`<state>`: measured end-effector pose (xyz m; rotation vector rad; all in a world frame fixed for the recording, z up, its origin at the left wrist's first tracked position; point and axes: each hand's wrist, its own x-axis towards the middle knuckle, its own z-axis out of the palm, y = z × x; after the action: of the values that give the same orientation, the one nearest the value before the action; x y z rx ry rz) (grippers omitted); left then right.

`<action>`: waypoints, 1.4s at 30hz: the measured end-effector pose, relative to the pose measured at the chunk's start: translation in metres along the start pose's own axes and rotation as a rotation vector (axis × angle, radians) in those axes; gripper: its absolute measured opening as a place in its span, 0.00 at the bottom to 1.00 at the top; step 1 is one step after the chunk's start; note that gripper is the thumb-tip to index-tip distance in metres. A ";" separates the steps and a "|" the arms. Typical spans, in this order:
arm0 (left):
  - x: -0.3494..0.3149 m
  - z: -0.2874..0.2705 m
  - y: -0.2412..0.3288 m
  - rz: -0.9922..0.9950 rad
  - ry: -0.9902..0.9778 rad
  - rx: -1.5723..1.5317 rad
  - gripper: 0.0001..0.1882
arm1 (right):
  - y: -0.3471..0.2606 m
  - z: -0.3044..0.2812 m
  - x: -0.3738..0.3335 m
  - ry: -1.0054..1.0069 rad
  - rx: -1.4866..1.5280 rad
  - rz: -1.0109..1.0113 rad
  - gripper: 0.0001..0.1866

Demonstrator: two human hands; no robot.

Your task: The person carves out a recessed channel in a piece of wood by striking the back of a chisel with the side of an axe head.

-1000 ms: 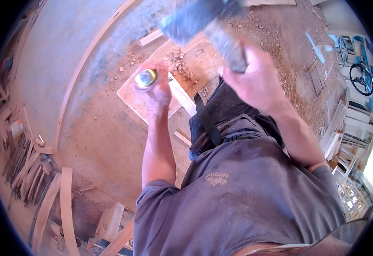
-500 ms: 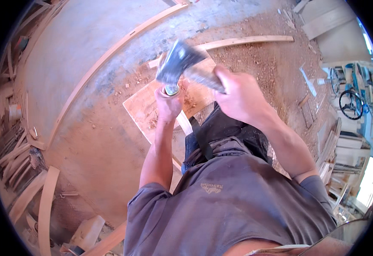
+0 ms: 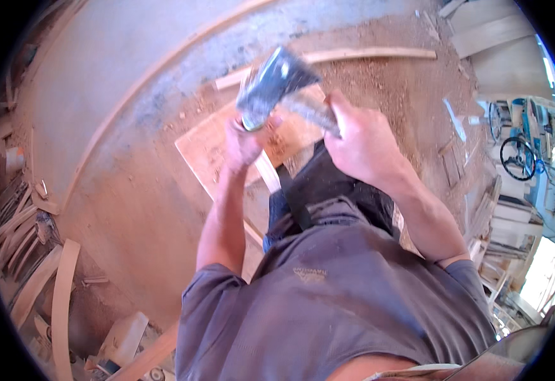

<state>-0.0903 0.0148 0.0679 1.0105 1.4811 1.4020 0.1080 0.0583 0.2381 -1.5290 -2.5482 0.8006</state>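
My right hand [image 3: 361, 145] grips the wooden handle of a hatchet [image 3: 279, 81], whose grey metal head is blurred. The flat of the head sits right over the round yellow-green butt of a chisel-like tool [image 3: 250, 122]. My left hand [image 3: 244, 145] is wrapped around that tool and holds it upright. The tool's lower end is hidden by my hand. Beneath both hands a pale wooden board [image 3: 204, 152] lies on the dusty floor, with a narrow light wood strip [image 3: 267, 173] across it near my knee.
Sawdust covers the floor around the board. A long thin batten [image 3: 379, 53] lies beyond it, and a curved wooden strip [image 3: 119, 120] arcs to the left. Curved wood pieces and offcuts [image 3: 30, 267] pile at the lower left. Machinery with a wheel [image 3: 517, 159] stands at right.
The hatchet swung down from a raised position above the board onto the top of the tool in my left hand. My left hand stayed on the tool.
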 end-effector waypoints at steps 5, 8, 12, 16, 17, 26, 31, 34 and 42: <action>0.012 -0.020 0.016 -0.106 0.170 -0.142 0.09 | 0.046 0.036 -0.030 0.068 0.302 0.184 0.24; 0.027 -0.084 -0.026 -0.281 0.656 -0.759 0.14 | 0.087 0.064 -0.066 -0.005 0.332 0.395 0.25; 0.005 -0.100 0.001 -0.085 0.723 -0.587 0.16 | 0.128 0.093 -0.109 -0.140 0.494 0.697 0.24; 0.006 -0.089 0.010 0.005 0.493 -0.552 0.15 | 0.128 0.105 -0.113 -0.218 0.492 0.765 0.23; 0.011 -0.084 0.009 0.004 0.461 -0.540 0.15 | 0.127 0.108 -0.111 -0.204 0.452 0.688 0.23; 0.016 -0.053 0.002 -0.018 0.288 -0.489 0.13 | 0.098 0.096 -0.071 -0.160 0.412 0.486 0.23; 0.018 -0.052 -0.001 0.028 0.232 -0.458 0.11 | 0.089 0.084 -0.054 -0.122 0.420 0.447 0.23; 0.017 -0.050 -0.003 -0.008 0.185 -0.428 0.09 | 0.086 0.077 -0.047 -0.088 0.423 0.409 0.23; 0.023 -0.025 0.007 -0.048 0.084 0.062 0.09 | 0.041 0.021 0.005 0.212 0.535 0.155 0.18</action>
<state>-0.1210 0.0292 0.0740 0.9579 1.6084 1.3865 0.1323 0.0699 0.2000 -1.5333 -1.8759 1.1494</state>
